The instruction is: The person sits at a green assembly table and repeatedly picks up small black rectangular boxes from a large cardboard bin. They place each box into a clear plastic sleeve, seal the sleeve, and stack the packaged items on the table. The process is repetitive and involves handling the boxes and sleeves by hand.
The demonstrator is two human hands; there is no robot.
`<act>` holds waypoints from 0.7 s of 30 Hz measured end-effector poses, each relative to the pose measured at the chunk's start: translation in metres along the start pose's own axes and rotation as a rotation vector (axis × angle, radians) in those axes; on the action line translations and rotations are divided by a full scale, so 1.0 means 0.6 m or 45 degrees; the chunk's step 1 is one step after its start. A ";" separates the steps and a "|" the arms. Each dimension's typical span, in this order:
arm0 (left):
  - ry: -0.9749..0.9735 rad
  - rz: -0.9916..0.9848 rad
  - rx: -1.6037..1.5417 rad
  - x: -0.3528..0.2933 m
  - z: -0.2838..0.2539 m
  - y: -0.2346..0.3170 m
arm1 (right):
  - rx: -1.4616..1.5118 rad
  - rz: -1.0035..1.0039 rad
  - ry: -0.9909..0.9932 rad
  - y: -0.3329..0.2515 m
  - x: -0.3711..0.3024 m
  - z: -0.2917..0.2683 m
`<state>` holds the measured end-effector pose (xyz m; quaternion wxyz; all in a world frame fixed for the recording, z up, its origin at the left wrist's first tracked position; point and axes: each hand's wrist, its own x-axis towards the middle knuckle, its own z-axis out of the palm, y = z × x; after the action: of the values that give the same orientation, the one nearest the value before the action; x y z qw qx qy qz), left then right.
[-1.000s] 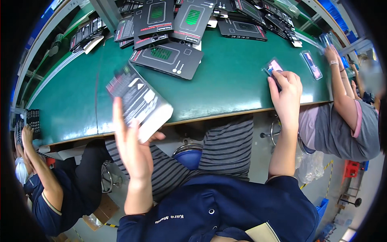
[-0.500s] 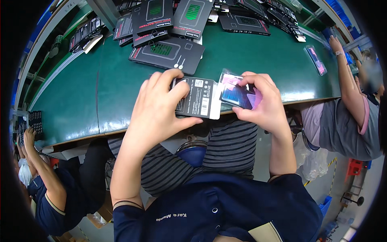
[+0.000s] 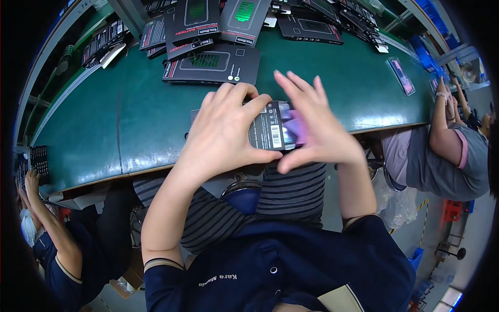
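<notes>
A black printed carton (image 3: 266,130) with a barcode label lies near the table's front edge. My left hand (image 3: 221,130) is closed around it, fingers over the far side and thumb along the near side. From the carton's right end sticks a clear plastic pack (image 3: 292,131) with pink and purple in it, partly inside the carton. My right hand (image 3: 330,132), a little blurred, has its fingers spread and its palm beside the pack's outer end. Whether the palm touches the pack I cannot tell.
Several black cartons (image 3: 245,23) are piled at the back, and one black carton (image 3: 218,65) lies just beyond my left hand. A slim clear pack (image 3: 402,76) rests at the table's right. Co-workers sit on both sides. A metal post (image 3: 129,21) stands at the back left.
The clear pack has moved left, partly into the carton's end. My right hand has let go of its grip on the pack and spread its fingers. My left hand still holds the carton.
</notes>
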<state>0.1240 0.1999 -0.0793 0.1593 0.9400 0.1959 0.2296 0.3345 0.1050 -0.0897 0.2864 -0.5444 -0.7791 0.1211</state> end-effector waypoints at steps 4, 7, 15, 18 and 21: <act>-0.095 -0.067 -0.065 0.009 0.002 0.010 | 0.278 -0.249 0.112 -0.053 0.044 0.032; 0.586 0.005 -0.101 0.004 -0.019 0.020 | 1.192 -0.193 0.648 -0.083 0.058 -0.008; 1.168 -0.042 -1.407 -0.016 0.002 0.032 | 1.142 -0.215 0.955 -0.130 0.103 0.045; 1.031 -0.093 -1.620 -0.020 -0.021 0.028 | 0.620 -0.510 1.234 -0.105 0.116 0.077; 1.017 -0.041 -1.570 -0.025 -0.031 0.036 | 0.937 -0.366 1.093 -0.106 0.112 0.073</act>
<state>0.1090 0.1786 -0.0608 0.5790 0.5212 0.0880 0.6208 0.2435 0.1481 -0.0720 0.7603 -0.2981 -0.5662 0.1122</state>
